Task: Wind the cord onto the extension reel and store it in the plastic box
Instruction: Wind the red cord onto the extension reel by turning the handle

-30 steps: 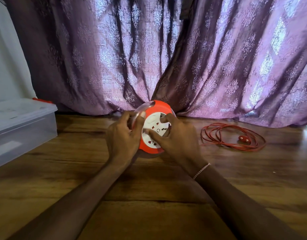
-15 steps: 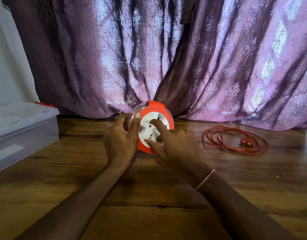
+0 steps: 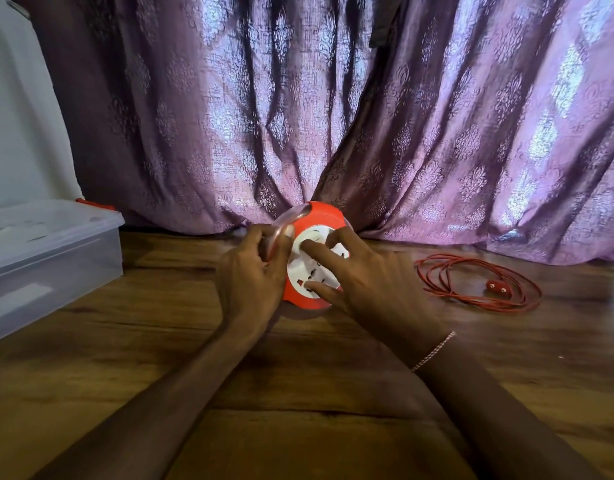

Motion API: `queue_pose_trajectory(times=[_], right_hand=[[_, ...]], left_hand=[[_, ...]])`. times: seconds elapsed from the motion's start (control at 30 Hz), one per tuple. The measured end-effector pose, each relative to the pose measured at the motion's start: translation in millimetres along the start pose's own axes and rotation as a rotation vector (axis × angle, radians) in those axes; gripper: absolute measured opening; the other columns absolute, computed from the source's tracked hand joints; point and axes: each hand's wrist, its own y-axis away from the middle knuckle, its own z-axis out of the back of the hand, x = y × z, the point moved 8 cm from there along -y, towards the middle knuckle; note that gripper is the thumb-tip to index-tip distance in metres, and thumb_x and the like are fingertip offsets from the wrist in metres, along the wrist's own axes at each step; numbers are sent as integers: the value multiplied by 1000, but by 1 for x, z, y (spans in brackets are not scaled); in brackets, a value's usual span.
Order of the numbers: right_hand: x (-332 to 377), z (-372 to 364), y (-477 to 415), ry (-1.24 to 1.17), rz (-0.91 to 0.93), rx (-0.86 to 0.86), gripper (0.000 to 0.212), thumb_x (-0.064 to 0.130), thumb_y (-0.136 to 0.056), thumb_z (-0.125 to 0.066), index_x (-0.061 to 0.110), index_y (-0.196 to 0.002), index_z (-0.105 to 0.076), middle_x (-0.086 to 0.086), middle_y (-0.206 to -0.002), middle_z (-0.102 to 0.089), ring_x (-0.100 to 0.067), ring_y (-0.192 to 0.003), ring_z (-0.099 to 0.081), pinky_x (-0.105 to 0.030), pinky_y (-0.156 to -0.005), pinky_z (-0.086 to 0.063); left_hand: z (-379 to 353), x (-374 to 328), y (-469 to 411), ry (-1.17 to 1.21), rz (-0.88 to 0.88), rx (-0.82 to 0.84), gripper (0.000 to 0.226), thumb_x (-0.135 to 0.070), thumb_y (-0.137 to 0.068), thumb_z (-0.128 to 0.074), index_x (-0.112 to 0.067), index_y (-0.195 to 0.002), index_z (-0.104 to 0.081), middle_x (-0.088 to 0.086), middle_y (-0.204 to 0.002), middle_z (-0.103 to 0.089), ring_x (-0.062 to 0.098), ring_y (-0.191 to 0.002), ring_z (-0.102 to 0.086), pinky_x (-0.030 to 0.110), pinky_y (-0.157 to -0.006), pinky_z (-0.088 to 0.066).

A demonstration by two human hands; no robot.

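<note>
The extension reel [image 3: 304, 271] is standing between the hands; the left hand [image 3: 250, 277] is gripping its clear rim; the right hand [image 3: 368, 285] is pressing spread fingers [image 3: 324, 254] on its white face; the cord [image 3: 472, 284] is lying coiled rightward, apart.

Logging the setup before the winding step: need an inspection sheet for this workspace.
Surface: wooden floor, plank pattern.
Job's things: extension reel stands on edge at centre, socket face toward the camera; plastic box at left, lid on.
Clutter: nothing seen.
Grippers: left hand grips the reel's clear edge; right hand lays spread fingers on the white socket face.
Cables: cord loosely coiled on the floor right of the reel, not wound; plug lying within the coil.
Surroundings: purple curtain behind; white wall at left.
</note>
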Motion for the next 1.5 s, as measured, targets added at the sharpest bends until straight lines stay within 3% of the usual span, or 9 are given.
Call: queue_pose_trajectory(times=[0.47, 0.6, 0.73, 0.83, 0.97, 1.13, 1.33, 1.4, 1.5], right_hand=[[0, -15, 2, 61, 151, 104, 59, 37, -87, -76, 49, -141, -54, -10, -133, -67, -29, -66, -71, -27, -45, -27], [-3, -12, 2, 32, 152, 70, 54, 43, -84, -78, 50, -134, -60, -8, -121, -73, -29, -58, -69, -26, -46, -27], [-3, -13, 1, -18, 117, 27, 48, 53, -89, -54, 48, -136, -57, 0, -99, -75, -28, -55, -67, -28, -45, -35], [-5, -18, 1, -131, 22, -11, 56, 61, -82, -56, 46, -136, -52, 1, -89, -77, -30, -61, -69, -34, -49, -48], [-10, -15, 2, -211, -129, -119, 57, 67, -68, -64, 45, -121, -67, -5, -70, -74, -33, -54, -67, -39, -47, -53], [-19, -30, 3, -325, -308, -24, 76, 85, -66, -44, 51, -135, -46, -2, -85, -78, -32, -75, -73, -41, -66, -57], [-26, -40, 6, -531, -522, -39, 72, 86, -64, -56, 39, -119, -50, 2, -74, -74, -26, -80, -73, -42, -72, -58], [-28, -44, 11, -617, -644, -25, 66, 83, -64, -59, 37, -109, -48, 1, -78, -74, -25, -79, -73, -40, -70, -58], [-27, -48, 15, -907, -813, 20, 52, 66, -74, -76, 30, -99, -47, -1, -67, -74, -21, -51, -71, -35, -49, -55]], left_hand=[[-4, 14, -7, 70, 62, 9, 58, -74, -91, -44, -21, -88, -66, 2, -77, -73, 28, -76, -70, 46, -69, -56], [-7, 12, -5, 43, 23, 34, 60, -74, -91, -45, -18, -87, -66, 2, -74, -72, 28, -73, -70, 46, -68, -56], [-7, 13, -5, 55, 1, 43, 62, -78, -90, -44, -20, -88, -64, 2, -73, -71, 28, -71, -70, 47, -66, -55], [-5, 12, -5, 64, -6, 23, 65, -81, -90, -41, -20, -88, -64, 3, -73, -71, 29, -71, -69, 47, -66, -55], [-1, 7, -3, 35, -17, 3, 60, -75, -92, -46, -19, -88, -66, 3, -71, -70, 29, -69, -68, 46, -66, -55], [5, 0, -1, 39, -19, -34, 49, -67, -93, -49, -22, -86, -67, 2, -71, -69, 27, -68, -66, 45, -66, -54], [6, -3, 1, 45, -39, -44, 53, -68, -94, -48, -19, -87, -67, 3, -71, -70, 27, -68, -67, 46, -64, -55], [4, -4, 2, 59, -45, -38, 54, -69, -94, -48, -19, -89, -68, 3, -73, -72, 27, -69, -69, 46, -64, -55], [3, -8, 4, 62, -52, -39, 52, -69, -94, -48, -20, -89, -68, 1, -72, -71, 26, -67, -68, 44, -64, -55]])
